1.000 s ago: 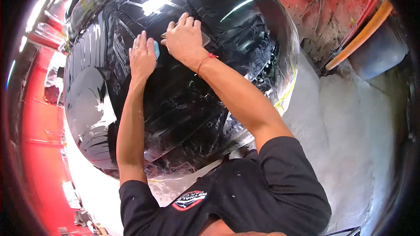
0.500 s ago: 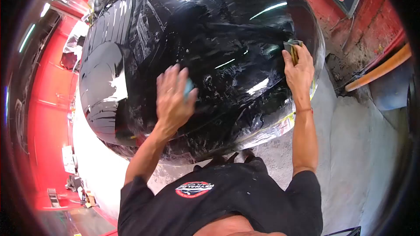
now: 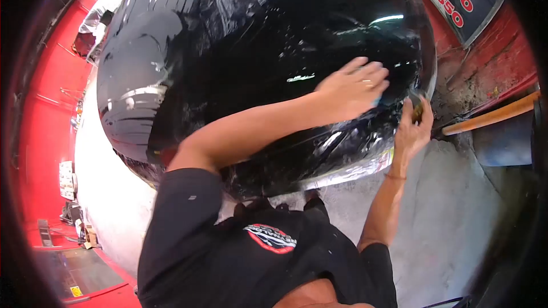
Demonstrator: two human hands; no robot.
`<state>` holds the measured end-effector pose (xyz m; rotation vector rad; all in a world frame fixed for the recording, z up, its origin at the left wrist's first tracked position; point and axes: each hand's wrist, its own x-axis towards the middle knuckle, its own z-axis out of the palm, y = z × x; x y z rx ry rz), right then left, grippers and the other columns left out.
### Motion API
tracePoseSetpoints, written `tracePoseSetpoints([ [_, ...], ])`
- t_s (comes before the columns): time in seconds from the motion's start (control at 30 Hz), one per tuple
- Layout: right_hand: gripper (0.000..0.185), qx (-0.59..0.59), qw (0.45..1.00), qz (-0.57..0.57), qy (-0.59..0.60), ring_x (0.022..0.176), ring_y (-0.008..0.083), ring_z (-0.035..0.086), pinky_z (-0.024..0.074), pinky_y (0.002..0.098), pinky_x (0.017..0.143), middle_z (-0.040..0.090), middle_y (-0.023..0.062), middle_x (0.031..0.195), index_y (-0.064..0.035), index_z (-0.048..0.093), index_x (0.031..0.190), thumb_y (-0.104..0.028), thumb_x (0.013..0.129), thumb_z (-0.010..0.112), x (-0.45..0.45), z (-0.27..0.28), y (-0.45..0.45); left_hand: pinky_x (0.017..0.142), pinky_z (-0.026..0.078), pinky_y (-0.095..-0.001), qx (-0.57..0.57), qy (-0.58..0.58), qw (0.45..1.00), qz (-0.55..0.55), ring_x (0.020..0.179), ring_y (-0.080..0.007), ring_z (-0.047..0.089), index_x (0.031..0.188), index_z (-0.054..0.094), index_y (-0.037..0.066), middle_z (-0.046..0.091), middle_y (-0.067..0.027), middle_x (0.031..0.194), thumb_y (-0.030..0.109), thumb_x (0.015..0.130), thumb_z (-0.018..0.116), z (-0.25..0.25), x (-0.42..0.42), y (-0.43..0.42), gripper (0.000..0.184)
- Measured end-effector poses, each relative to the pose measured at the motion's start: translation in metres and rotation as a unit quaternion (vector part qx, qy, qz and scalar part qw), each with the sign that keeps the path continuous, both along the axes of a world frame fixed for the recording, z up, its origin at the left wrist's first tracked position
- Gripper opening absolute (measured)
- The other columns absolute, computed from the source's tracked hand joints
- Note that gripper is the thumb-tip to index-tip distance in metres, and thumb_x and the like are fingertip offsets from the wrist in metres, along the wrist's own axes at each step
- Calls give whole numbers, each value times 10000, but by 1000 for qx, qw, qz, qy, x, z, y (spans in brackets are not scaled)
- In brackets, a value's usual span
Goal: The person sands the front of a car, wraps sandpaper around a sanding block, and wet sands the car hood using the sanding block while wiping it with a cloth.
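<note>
My left hand (image 3: 355,88) lies flat on the glossy black curved panel (image 3: 257,57), fingers stretched. A small blue pad (image 3: 375,102), mostly hidden, shows at the edge of its palm and is held against the surface. To the right, close to the panel's rim, the fingers and thumb of my right hand (image 3: 414,128) are closed around a small dark and yellowish block (image 3: 418,111). Wet-looking streaks and bright reflections cover parts of the panel.
Clear plastic sheeting (image 3: 354,168) runs along the panel's near edge. On the right are an orange pipe (image 3: 491,114), a blue-grey container (image 3: 502,142) and a price sign (image 3: 456,0) on the red wall. Grey floor (image 3: 439,222) lies below right.
My left hand has swept across the panel to the right with the blue pad. My right hand, holding the block, moved right to the rim. The view has shifted too.
</note>
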<state>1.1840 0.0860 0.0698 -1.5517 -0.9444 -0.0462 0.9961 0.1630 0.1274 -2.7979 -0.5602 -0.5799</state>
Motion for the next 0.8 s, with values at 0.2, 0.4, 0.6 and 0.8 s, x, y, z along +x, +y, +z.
tracePoseSetpoints([
  [0.2, 366, -1, 989, -52, -139, 1070, 349, 638, 492, 388, 932, 679, 185, 1149, -55, 718, 1114, -328, 875, 764, -67, 3, 38, 1199, 267, -442, -33, 79, 985, 148, 1437, -252, 380, 1406, 532, 62, 437, -107, 1521, 229, 907, 609, -4, -248, -129, 532],
  [0.4, 384, -156, 974, -107, -127, 890, 413, 631, 488, 464, 805, 673, 238, 963, 0, 674, 1007, -378, 947, 643, -101, 6, 19, 1203, 265, -441, -43, 29, 979, 199, 1448, -246, 366, 1425, 520, 86, 415, -97, 1541, 246, 867, 691, -24, -415, -167, 605],
  [0.6, 285, -32, 966, -73, -244, 1101, 447, 559, 466, 506, 932, 572, 265, 1231, 35, 619, 1120, -144, 906, 677, -285, -10, -56, 1196, 276, -451, -72, -25, 988, 133, 1414, -251, 411, 1373, 567, 85, 470, -97, 1488, 261, 833, 743, -19, -442, -166, 594],
  [0.8, 429, -41, 961, 50, -270, 1229, 423, 517, 461, 481, 1004, 519, 261, 1351, -11, 600, 1298, -95, 888, 696, -404, -26, -127, 1188, 274, -503, -98, -65, 989, 92, 1414, -301, 401, 1340, 575, 72, 475, -150, 1469, 248, 829, 761, 11, -427, -120, 571],
])
